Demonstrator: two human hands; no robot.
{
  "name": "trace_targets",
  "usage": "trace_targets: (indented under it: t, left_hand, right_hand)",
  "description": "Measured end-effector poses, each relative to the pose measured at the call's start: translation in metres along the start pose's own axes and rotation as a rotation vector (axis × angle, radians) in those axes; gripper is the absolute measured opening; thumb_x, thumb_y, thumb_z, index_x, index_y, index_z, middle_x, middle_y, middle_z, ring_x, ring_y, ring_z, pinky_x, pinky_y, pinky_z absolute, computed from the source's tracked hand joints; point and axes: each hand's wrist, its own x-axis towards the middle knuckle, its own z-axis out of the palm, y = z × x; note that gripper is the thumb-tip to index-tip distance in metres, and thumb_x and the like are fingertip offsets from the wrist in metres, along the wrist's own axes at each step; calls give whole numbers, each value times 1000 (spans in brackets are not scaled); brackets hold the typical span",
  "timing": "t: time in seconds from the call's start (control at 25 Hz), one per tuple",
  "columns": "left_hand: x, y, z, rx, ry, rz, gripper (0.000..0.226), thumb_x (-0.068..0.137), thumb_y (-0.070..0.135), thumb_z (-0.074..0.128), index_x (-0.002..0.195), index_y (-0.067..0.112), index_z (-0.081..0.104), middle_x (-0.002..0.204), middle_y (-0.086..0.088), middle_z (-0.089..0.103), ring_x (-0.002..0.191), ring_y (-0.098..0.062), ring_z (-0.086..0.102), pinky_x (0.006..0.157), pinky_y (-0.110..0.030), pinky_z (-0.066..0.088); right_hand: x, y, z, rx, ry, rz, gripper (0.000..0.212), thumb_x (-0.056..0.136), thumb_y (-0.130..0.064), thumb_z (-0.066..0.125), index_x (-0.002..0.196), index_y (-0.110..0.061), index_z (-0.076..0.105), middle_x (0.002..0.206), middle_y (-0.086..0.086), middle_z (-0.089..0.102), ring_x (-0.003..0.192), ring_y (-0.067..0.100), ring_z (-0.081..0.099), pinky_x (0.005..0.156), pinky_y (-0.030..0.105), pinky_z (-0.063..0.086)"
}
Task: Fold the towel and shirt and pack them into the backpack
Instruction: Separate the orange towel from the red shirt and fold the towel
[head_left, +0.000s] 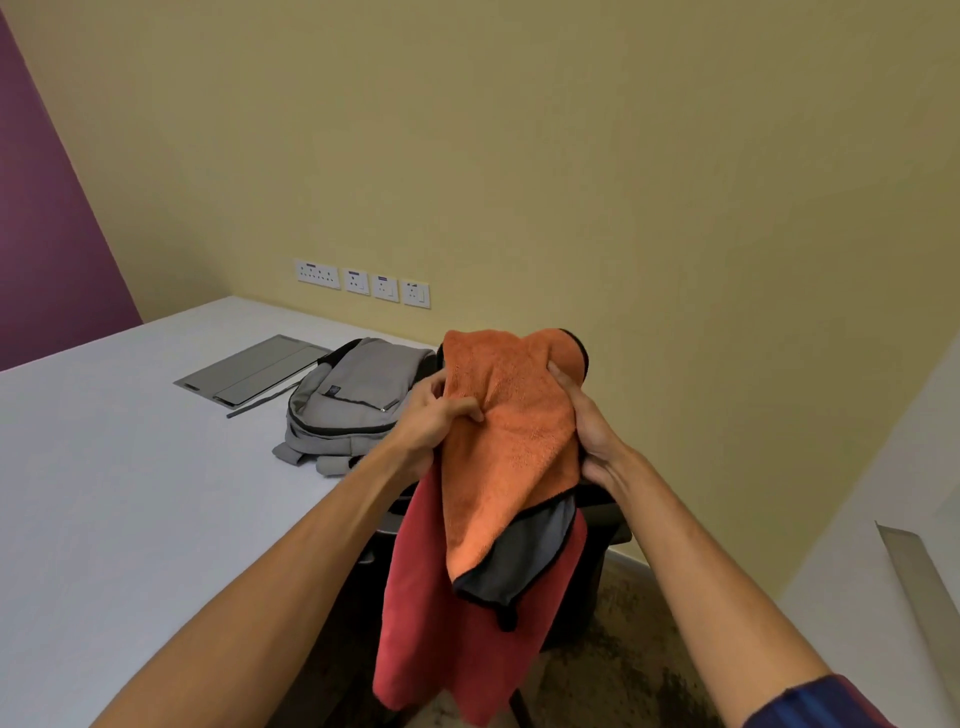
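Head view shows both hands holding cloth in the air, off the near right edge of the tabletop. The left hand pinches a bunch of the orange towel with curled fingers; the right hand clasps its other side, fingers wrapped behind. A grey underside with black trim hangs from the towel, and the red shirt dangles below, seemingly caught in the same grip. The grey backpack lies flat near the far edge of the tabletop, just beside a flat grey panel; its main zip looks partly undone, though I cannot tell how far.

Judging by this, folding has barely begun. To do it well, separate the 2 cloths first, lay the shirt down, then find 2 adjacent towel corners and spread it flat on the tabletop before creasing.
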Motion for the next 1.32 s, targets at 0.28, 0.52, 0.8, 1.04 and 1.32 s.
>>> trace_targets:
  t: [0.28,0.52,0.8,1.04,1.32]
  left_hand:
    - [-17,36,-22,57,166,68,30,73,-16,58,84,12,59,86,-7,64,79,-22,64,64,-27,56]
    - [-45,32,-45,225,298,450,92,75,14,73,145,23,15,128,7,49,113,-3,58,87,-17,51]
    - [-65,51,-97,752,388,742,136,41,66,85,151,32,13,141,-9,28,131,-17,37,108,-23,32]
    - [-77,49,-176,768,382,614,98,50,35,78,138,24,37,132,4,48,116,-13,51,97,-31,47]
    - [-86,27,-251,664,518,422,87,51,19,79,133,22,49,122,7,56,114,-10,51,90,-15,38]
  right_hand:
    - [0,-22,38,123,-94,-133,45,78,-30,72,116,-8,62,115,13,69,107,26,66,95,39,52]
    - [8,-34,86,223,-51,-215,61,65,-21,80,117,4,63,118,23,66,104,35,66,85,42,57]
    - [11,-47,165,187,-204,-232,60,65,-27,80,115,2,66,114,22,68,106,37,65,93,52,52]
    - [21,-25,227,1,-167,-250,57,72,-30,75,121,-4,61,115,14,68,101,26,67,77,33,56]
    - [47,9,276,-331,-312,-297,45,64,-26,65,105,-16,51,90,-3,56,88,14,55,70,25,42]
